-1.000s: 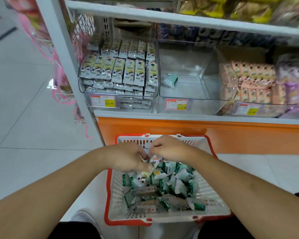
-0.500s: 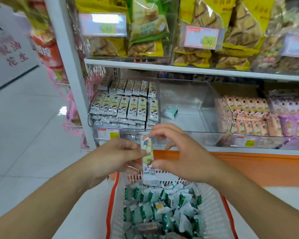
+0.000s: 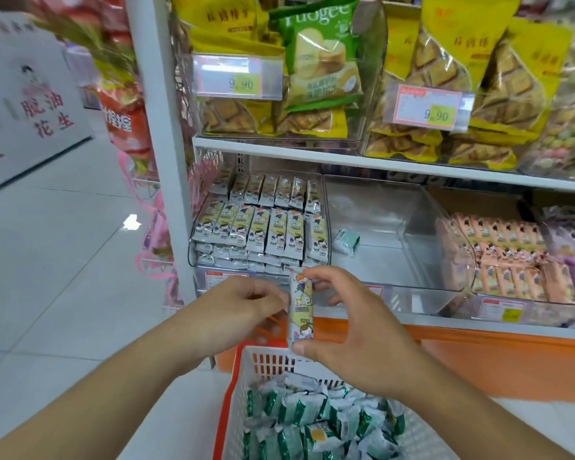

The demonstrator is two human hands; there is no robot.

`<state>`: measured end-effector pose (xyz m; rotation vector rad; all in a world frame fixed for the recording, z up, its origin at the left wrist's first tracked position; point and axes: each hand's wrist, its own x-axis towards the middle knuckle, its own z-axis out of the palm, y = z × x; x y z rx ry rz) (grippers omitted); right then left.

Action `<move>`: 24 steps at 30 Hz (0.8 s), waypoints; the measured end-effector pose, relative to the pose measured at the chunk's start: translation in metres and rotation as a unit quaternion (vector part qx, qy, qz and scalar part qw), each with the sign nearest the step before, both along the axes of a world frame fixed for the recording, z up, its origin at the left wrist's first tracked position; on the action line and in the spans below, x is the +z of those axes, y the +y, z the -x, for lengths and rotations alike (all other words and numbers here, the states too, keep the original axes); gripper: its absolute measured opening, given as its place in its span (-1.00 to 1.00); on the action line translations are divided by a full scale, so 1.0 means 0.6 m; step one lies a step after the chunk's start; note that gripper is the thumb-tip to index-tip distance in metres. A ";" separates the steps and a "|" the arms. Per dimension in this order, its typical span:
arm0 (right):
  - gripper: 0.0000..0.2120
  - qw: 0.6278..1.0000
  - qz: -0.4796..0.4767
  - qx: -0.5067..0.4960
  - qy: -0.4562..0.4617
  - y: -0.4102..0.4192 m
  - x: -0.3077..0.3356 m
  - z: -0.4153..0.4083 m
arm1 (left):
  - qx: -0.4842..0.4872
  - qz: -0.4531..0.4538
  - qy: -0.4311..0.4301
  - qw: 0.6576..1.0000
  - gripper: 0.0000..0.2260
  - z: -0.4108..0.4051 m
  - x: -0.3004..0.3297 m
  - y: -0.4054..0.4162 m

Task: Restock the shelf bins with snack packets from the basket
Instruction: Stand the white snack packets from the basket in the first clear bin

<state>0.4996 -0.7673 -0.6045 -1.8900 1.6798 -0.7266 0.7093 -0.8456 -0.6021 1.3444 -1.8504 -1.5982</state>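
Above the basket (image 3: 236, 386), the right hand (image 3: 356, 336) pinches a light, crinkly snack packet (image 3: 300, 310) end to end, while the left hand (image 3: 243, 310) touches its side with curled fingers.

A white board with red characters (image 3: 30, 104) stands on the glossy pale tiled floor (image 3: 63, 260); right of the board hang red snack bags (image 3: 123, 124) and pink ribbon (image 3: 153, 234).

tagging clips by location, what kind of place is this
Most likely a small grocery or snack shop aisle: a white shelf of clear bins, price tags reading 9.90, and an orange-rimmed shopping basket of green snack packets on the tiled floor.
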 end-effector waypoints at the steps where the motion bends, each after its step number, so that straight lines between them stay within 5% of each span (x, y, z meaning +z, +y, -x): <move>1: -0.26 1.000 0.004 -0.009 0.001 -0.005 0.002 0.000 | -0.002 0.074 -0.049 0.996 -0.80 -0.009 0.003 -0.011; 4: -0.25 0.999 0.024 -0.023 0.012 -0.040 0.018 -0.007 | -0.018 0.272 -0.204 0.940 -0.72 -0.050 0.000 -0.048; 6: -0.28 0.999 0.034 -0.025 0.010 -0.084 0.030 -0.017 | -0.030 0.324 -0.255 0.910 -0.61 -0.077 -0.014 -0.071; 12: -0.28 0.997 0.049 -0.034 0.043 -0.271 0.058 -0.064 | -0.038 0.325 -0.252 0.911 -0.62 -0.096 -0.033 -0.100; 17: -0.47 0.992 -0.036 -0.042 0.114 -0.392 0.086 -0.108 | -0.034 0.308 -0.251 0.917 -0.65 -0.096 -0.031 -0.114; 20: -0.26 0.982 -0.103 -0.044 0.149 -0.451 0.078 -0.122 | -0.029 0.311 -0.256 0.915 -0.67 -0.096 -0.032 -0.118; 24: -0.08 0.988 -0.031 -0.066 0.133 -0.505 0.057 -0.126 | -0.026 0.329 -0.269 0.905 -0.67 -0.094 -0.035 -0.120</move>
